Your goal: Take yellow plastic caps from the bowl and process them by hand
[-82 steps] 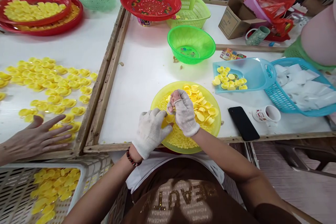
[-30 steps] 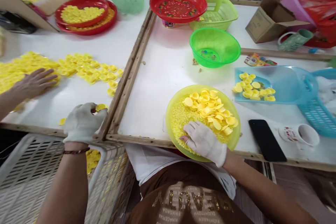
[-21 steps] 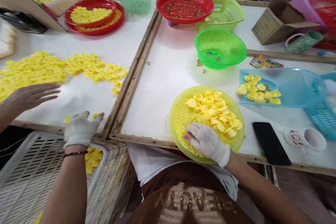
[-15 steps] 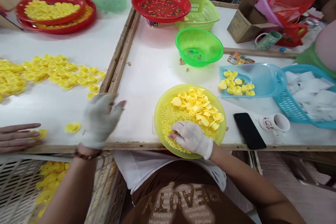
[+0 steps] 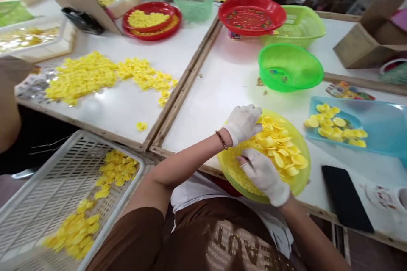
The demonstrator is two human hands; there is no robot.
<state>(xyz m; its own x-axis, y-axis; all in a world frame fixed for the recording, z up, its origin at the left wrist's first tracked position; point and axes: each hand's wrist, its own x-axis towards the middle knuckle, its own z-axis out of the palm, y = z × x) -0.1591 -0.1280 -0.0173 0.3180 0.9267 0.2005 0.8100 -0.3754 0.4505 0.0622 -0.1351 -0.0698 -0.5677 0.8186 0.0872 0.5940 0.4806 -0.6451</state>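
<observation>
A round yellow basin [image 5: 302,188] sits at the table's front edge. It holds small yellow granules [image 5: 237,173] on its near left side and a heap of yellow plastic cup-like pieces [image 5: 280,146] on the right. My left hand [image 5: 243,123], in a white glove with bare fingertips, reaches over the basin's far side beside the heap, fingers apart and nothing visible in them. Lower down, my right hand [image 5: 265,175], gloved the same way, hovers over the granules with fingers curled in toward the thumb. Whatever those fingers hold is hidden.
A blue scoop-like tray [image 5: 378,127] with yellow pieces, a black phone [image 5: 346,197] and a mug [image 5: 386,198] lie to the right. Beyond stand a green bowl [image 5: 305,72] and a red tray [image 5: 222,12]. Left are piled yellow pieces [image 5: 85,74], a crate [image 5: 47,182] and another person's arm [image 5: 9,101].
My left hand has moved right, from beside the wooden divider to over the basin. The view has swung left. My right hand stays over the granules, and the other person's hand has left the loose piece.
</observation>
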